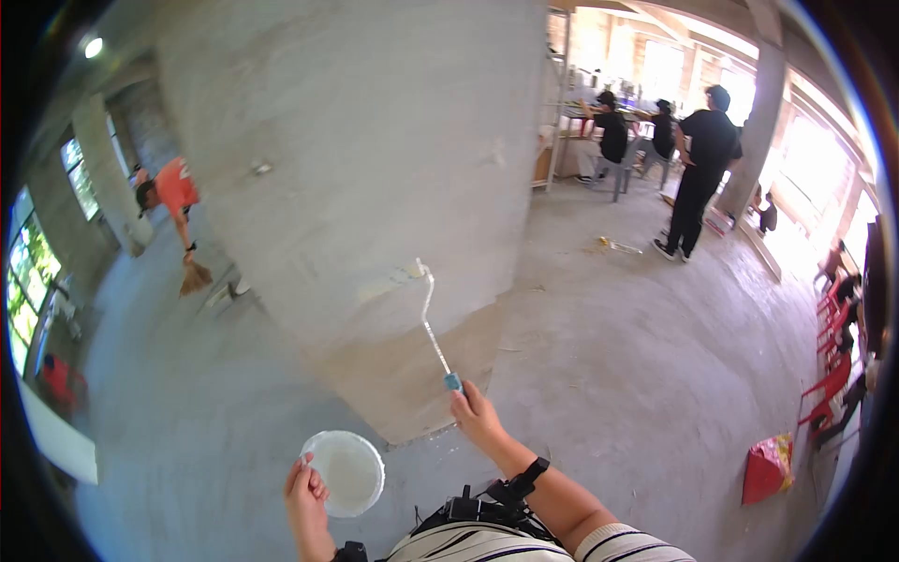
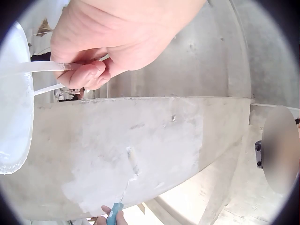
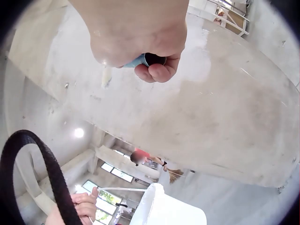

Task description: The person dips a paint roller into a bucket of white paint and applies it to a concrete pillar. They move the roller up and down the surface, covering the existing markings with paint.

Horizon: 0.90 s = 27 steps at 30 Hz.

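Observation:
My right hand [image 1: 478, 417] grips the blue handle [image 1: 453, 382] of a paint roller. Its thin, paint-spattered rod [image 1: 433, 332] leads up to the wall [image 1: 375, 140]. In the left wrist view the pale roller sleeve [image 2: 133, 161] lies against the wall, within a lighter, wet-looking patch [image 2: 98, 164]. Low on the left, my left hand [image 1: 306, 492] holds a white bucket [image 1: 381, 475] by its strap-like handle [image 2: 40, 67], fingers curled round it. The bucket hangs beside the hand, with whitish paint on its rim. In the right wrist view my fingers wrap the roller's handle end.
At left a person in an orange shirt [image 1: 175, 192] bends with a broom [image 1: 196, 278]. A person in black [image 1: 709, 169] stands back right, near others seated at a table. Red chairs [image 1: 829, 389] line the right side, and a red bag [image 1: 768, 468] sits on the floor.

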Tool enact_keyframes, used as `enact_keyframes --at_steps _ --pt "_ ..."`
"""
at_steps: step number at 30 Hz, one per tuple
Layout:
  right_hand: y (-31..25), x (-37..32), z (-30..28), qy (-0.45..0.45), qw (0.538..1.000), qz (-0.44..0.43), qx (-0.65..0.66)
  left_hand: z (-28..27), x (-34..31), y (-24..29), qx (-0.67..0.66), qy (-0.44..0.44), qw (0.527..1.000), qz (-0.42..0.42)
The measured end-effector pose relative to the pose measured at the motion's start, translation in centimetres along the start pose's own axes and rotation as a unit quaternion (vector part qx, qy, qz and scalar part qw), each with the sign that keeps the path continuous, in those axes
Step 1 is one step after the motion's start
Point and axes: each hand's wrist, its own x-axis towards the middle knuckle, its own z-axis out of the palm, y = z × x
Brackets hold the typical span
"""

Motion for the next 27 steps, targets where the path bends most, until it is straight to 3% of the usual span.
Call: enact_keyframes --at_steps 3,5,9,11,15,17,19,22,24,26,27 --pt "-1.2 0.3 0.3 -0.028 0.999 -0.013 0.008 0.6 -0.9 0.3 -0.003 0.001 1.000 0.007" --pt "-2.2 0.5 0.9 -0.039 0.995 -0.048 -0.085 0.6 -1.2 0.2 -0.007 0.007 1.000 0.006" --pt "-3.9 2.0 2.9 -0.040 0.983 -0.109 -0.141 0.4 -1.2 -0.6 -0.014 0.013 1.000 0.010" --pt "-2.8 3.5 3.9 -0.048 0.989 -0.056 -0.126 0.3 -1.3 -0.9 -0.016 0.017 1.000 0.014" --pt "-4.4 5.1 5.5 -0.036 0.988 -0.116 -0.093 -0.6 -1.1 -1.4 -0.015 0.031 0.999 0.011" --pt "-6.9 6.8 6.2 -0.046 0.989 -0.138 -0.011 -1.0 -1.3 -1.2 -0.011 0.030 0.999 0.011" --pt "-10.7 7.8 6.0 -0.045 0.985 -0.164 -0.027 -1.0 -1.9 -1.0 -0.026 0.033 0.999 0.005" --pt "-17.2 8.1 5.5 -0.065 0.989 -0.134 -0.009 -0.9 -1.8 -1.6 -0.013 0.029 0.999 0.031" --pt "-18.7 8.4 5.8 -0.079 0.990 -0.112 0.025 -1.0 -1.7 -1.6 -0.018 0.033 0.999 0.028" --pt "-17.6 8.9 6.2 -0.091 0.990 -0.092 0.060 -0.8 -1.6 -1.6 -0.024 0.034 0.999 0.027" --pt "-14.7 9.8 6.7 -0.058 0.989 -0.132 0.013 -0.8 -1.7 -1.5 -0.031 0.032 0.999 0.021"
